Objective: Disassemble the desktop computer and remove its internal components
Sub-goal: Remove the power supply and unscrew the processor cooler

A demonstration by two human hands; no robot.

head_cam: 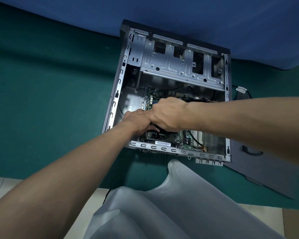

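Black part (161,130) is lying directly under my right hand (167,116), which is gripping it; my left hand (136,119) is touching alongside, its hold I cannot tell.

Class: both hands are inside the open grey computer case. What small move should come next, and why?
Probably ease the dark block straight up a little. The right hand curls round it, the left hand lies beside it over the green circuit board, and a black cable runs close.
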